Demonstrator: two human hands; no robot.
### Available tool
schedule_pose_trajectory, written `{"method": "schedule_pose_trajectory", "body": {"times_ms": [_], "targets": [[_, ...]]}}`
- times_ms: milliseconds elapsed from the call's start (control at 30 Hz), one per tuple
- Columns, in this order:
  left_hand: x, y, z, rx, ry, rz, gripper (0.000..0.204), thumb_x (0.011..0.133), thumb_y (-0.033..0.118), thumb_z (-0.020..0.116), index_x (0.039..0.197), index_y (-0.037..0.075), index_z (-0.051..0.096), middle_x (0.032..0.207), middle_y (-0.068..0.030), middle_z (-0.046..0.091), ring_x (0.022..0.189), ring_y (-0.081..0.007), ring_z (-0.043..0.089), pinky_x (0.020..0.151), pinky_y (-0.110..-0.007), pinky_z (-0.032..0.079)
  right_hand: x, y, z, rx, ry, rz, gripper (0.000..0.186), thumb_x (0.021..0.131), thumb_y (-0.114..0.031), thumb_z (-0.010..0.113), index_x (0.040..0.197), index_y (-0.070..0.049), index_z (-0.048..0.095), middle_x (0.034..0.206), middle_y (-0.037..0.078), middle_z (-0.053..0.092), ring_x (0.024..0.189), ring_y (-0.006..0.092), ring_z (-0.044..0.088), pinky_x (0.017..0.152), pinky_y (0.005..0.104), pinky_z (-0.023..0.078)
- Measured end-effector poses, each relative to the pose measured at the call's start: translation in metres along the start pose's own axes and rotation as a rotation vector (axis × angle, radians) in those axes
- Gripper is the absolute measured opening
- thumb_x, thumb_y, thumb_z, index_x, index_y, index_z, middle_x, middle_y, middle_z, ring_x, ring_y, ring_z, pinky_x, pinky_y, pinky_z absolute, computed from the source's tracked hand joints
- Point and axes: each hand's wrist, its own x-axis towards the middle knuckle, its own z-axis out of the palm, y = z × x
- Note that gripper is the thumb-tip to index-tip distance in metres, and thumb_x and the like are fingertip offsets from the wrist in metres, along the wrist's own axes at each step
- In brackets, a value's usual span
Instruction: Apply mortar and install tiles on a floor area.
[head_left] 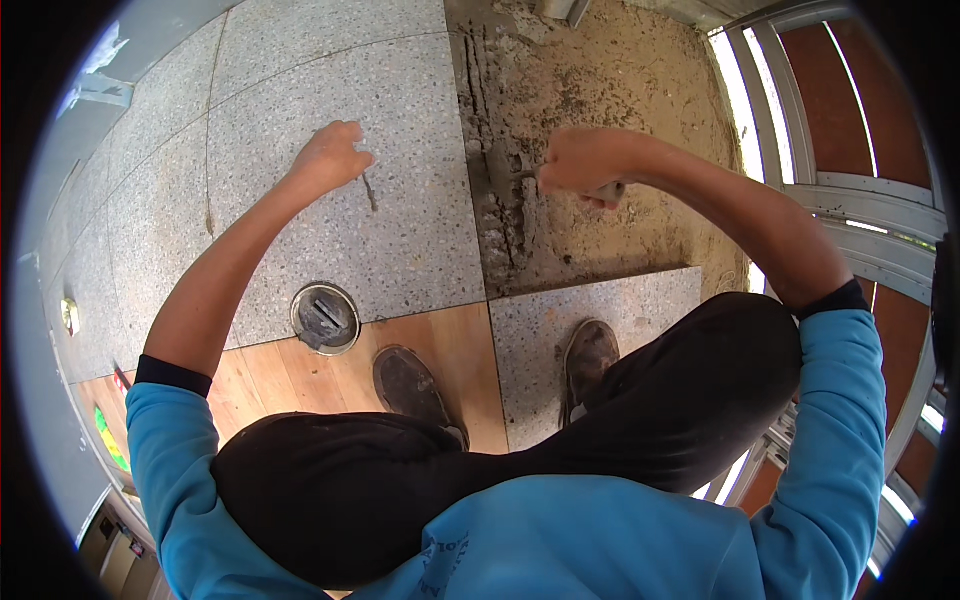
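My right hand is closed round the handle of a trowel. Its grey blade lies at the wet mortar strip along the edge of the laid tiles, and the handle's end shows under my fingers. Over the speckled grey tiles, my left hand is closed. A thin, dark, stick-like thing hangs down from its fingers; its kind is too small to make out. Beyond the mortar, a bed of brown sand spreads to the right.
A round metal-rimmed container stands by my left foot, at the edge of wood-look planks. One speckled tile lies under my right shoe. A metal-framed gate closes off the right, a grey wall the left.
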Motion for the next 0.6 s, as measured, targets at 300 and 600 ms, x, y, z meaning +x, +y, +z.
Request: {"method": "schedule_pose_trajectory", "body": {"times_ms": [300,600], "targets": [[-0.004,-0.009,0.000,-0.017,0.001,0.010,0.048,0.083,0.030,0.072,0.118,-0.002,0.064,0.125,-0.0253,0.061,0.117,-0.0409,0.058,0.099,-0.045,0.048,0.050,0.072,-0.092,-0.365,0.246,0.127,0.012,0.071,0.004,0.075,0.073,0.002,0.064,0.070,0.012,0.068,0.066,0.0223,0.072,0.054,0.0307,0.061],[-0.008,-0.021,0.009,-0.052,0.046,-0.002,0.047,0.082,0.029,0.073,0.116,-0.002,0.065,0.121,-0.0254,0.062,0.114,-0.0422,0.060,0.097,-0.047,0.049,0.114,0.090,-0.123,-0.323,0.366,0.241,0.016,0.077,-0.011,0.065,0.069,0.003,0.065,0.078,0.015,0.072,0.061,0.0251,0.067,0.055,0.0368,0.055]]}}
